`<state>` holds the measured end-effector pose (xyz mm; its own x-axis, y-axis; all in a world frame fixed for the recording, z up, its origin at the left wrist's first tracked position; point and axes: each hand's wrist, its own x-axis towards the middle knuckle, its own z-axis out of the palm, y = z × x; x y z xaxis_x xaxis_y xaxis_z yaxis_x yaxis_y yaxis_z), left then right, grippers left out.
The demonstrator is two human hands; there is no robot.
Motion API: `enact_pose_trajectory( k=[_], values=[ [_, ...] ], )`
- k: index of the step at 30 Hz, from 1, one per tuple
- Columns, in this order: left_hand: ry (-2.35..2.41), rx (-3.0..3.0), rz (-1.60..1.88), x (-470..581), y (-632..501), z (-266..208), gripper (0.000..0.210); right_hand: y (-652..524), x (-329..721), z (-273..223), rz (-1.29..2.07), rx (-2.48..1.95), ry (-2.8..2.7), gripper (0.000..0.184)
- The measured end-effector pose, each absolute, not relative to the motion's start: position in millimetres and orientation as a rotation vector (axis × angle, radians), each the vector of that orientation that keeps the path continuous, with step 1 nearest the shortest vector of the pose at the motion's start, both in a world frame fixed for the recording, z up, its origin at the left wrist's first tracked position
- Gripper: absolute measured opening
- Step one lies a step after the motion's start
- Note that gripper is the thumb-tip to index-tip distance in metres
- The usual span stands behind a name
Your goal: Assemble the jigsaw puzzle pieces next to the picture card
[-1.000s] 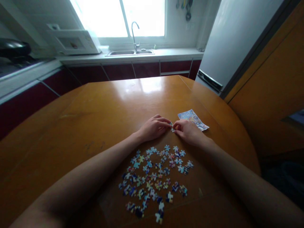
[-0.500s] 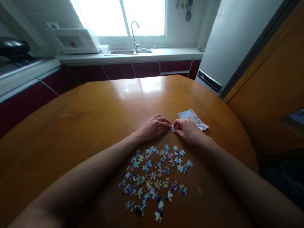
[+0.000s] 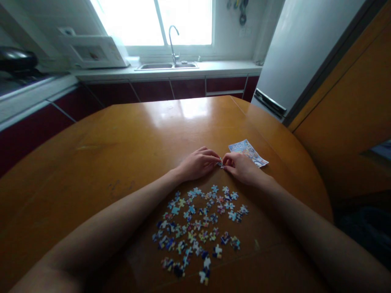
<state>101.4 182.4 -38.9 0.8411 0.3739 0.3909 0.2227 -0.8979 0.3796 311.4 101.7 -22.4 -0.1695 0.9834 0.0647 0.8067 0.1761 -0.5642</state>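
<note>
My left hand (image 3: 200, 162) rests on the table with its fingers bent together, their tips on some small jigsaw pieces (image 3: 220, 164). From the other side my right hand (image 3: 240, 166) meets them, thumb and forefinger pinched at the edge of the same pieces. Most of these pieces are covered by my fingertips, so I cannot tell how many there are or whether they are joined. Nearer to me, between my forearms, lies a loose spread of jigsaw pieces (image 3: 197, 224) in blue, white, yellow, pink and dark tones. Beside my right hand a printed picture sheet (image 3: 252, 154) lies partly behind the knuckles.
The wooden table (image 3: 137, 138) has a rounded outline. Beyond it runs a counter with a sink (image 3: 155, 66), a tap (image 3: 172, 44) and a white microwave-like box (image 3: 94, 53). A fridge (image 3: 302, 53) stands at the right, a dark pan (image 3: 16, 59) at the far left.
Both hands stay almost in place. My right fingertips have shifted very slightly left, and less of the pieces between the hands shows. The spread of loose pieces is unchanged.
</note>
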Motion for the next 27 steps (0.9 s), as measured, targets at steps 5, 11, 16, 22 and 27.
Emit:
enact_pose_trajectory(
  k=[5,11,16,22,27],
  values=[
    [0.451,2.748,0.643,100.9,183.5,-40.9,0.028,100.8,311.2,-21.4,0.581,-1.676,-2.053,0.006],
    [0.453,2.773,0.636,101.1,182.8,-40.1,0.028,100.8,311.4,-22.8,0.582,-1.699,-2.032,0.006],
    [0.439,2.793,0.641,100.7,182.2,-39.9,0.026,100.9,310.7,-22.5,0.583,-1.702,-2.028,0.004],
    [0.420,2.908,0.587,100.2,182.0,-37.5,0.029,99.5,313.6,-18.6,0.589,-1.691,-2.024,0.005],
    [0.361,3.022,0.493,98.5,181.1,-32.6,0.030,98.1,313.5,-18.2,0.563,-1.665,-2.038,0.009]
  ],
)
